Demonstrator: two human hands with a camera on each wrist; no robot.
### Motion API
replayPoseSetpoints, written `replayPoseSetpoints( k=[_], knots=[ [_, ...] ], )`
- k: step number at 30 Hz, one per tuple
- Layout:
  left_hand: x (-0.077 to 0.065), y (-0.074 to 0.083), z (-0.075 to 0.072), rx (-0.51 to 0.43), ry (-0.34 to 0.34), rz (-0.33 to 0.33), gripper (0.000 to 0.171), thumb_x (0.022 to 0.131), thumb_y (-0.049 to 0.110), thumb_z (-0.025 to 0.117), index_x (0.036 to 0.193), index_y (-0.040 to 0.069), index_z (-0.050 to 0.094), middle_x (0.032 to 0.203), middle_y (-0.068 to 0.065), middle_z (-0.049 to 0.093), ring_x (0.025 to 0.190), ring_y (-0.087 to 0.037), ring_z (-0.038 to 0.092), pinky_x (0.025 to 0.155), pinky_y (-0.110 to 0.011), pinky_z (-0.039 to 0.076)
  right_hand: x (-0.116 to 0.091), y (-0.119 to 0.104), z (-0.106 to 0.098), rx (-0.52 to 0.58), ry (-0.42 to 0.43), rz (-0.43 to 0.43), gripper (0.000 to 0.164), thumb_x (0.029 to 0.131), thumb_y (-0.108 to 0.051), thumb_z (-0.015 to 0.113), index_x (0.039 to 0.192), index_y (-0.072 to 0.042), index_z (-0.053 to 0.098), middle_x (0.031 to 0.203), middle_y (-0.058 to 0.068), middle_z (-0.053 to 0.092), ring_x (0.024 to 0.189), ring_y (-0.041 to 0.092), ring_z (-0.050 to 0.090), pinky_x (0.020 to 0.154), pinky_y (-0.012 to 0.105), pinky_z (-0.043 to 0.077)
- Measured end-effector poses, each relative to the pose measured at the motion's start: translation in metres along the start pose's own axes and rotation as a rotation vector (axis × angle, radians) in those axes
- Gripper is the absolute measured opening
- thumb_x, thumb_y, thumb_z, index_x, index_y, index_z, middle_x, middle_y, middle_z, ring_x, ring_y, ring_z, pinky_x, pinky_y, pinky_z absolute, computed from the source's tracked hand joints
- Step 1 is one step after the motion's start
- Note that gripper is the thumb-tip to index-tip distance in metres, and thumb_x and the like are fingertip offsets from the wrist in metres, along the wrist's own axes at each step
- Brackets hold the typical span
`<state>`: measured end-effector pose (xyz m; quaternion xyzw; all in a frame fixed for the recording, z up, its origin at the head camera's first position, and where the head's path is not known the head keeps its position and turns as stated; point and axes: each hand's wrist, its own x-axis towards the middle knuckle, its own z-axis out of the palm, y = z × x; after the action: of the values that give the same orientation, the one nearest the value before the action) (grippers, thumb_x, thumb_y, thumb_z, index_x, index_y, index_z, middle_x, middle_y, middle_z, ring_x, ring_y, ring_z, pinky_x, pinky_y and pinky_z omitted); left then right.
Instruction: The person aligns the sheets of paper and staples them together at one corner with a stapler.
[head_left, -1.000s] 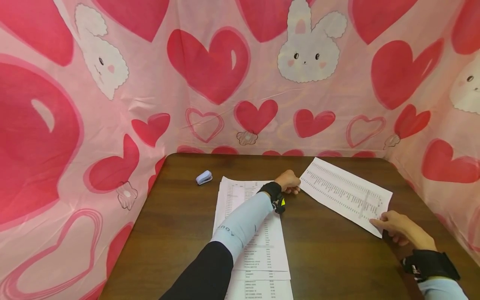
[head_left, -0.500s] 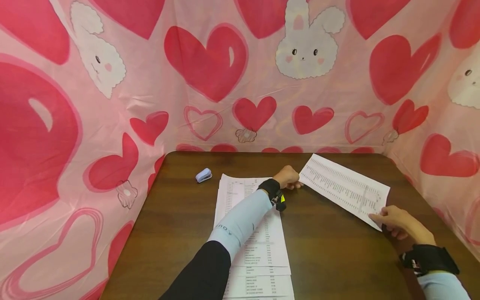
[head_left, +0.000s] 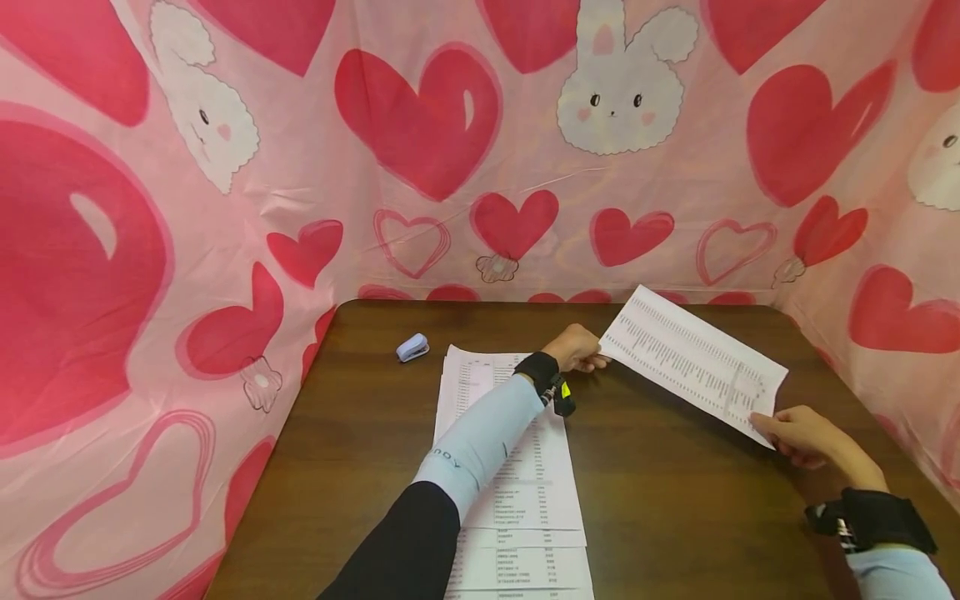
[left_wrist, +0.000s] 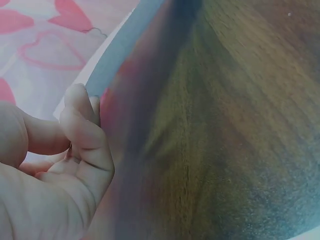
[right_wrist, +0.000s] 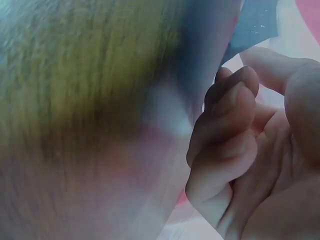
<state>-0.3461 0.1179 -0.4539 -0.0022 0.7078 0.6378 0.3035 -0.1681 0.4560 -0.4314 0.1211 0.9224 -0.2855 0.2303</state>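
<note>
1. The left hand, just off the far right corner of the paper stack, pinches the left end of the printed sheet between thumb and curled fingers.
2. The right hand, well to the right of the stack, grips the sheet's near right corner, thumb on the printed face and the other fingers bent beneath.
3. Held by these 2 hands, the sheet slants to the right of the stack, raised and tilted, with dark shadow below it.
4. Each wrist wears a black strap; the left strap is above the stack's far end, and the left sleeve, pale blue then black, crosses over the stack.
5. The paper stack lies on the brown worktop, its printed pages staggered at the near end.
6. A pale lavender stapler sits just left of the stack's far end.
7. Beyond the stack hangs pink cloth with red hearts and white rabbits.
</note>
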Motion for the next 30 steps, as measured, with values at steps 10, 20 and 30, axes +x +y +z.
replayPoseSetpoints(
  k=[10,20,30],
  knots=[
    [-0.001,0.000,-0.007,-0.026,-0.006,-0.010,0.010,0.092,-0.003,0.053,0.093,-0.003,0.063,0.071,-0.011,0.069,0.045,-0.010,0.058,0.043,-0.019,0.044,-0.003,-0.001,0.002,0.086,0.046,-0.033,0.046,0.100,-0.045,0.047,0.083,-0.003,0.055,0.066,0.002,0.058,0.056,0.017,0.058,0.050,0.031,0.049],
    [-0.005,-0.004,-0.014,0.057,0.015,-0.014,0.011,0.092,0.002,0.057,0.095,-0.002,0.067,0.087,-0.015,0.076,0.047,-0.008,0.060,0.045,-0.019,0.042,-0.002,-0.005,-0.004,0.185,0.121,-0.110,0.039,0.102,-0.028,0.048,0.104,0.010,0.050,0.064,-0.001,0.056,0.056,0.014,0.059,0.054,0.032,0.050],
    [-0.009,-0.006,-0.023,0.046,-0.074,-0.056,0.011,0.090,0.004,0.061,0.088,-0.003,0.069,0.087,-0.015,0.076,0.053,-0.012,0.065,0.049,-0.020,0.044,-0.001,-0.003,-0.010,0.356,0.219,-0.133,0.025,0.101,-0.033,0.051,0.094,-0.012,0.062,0.066,-0.007,0.062,0.058,0.013,0.062,0.056,0.031,0.051]
  ],
)
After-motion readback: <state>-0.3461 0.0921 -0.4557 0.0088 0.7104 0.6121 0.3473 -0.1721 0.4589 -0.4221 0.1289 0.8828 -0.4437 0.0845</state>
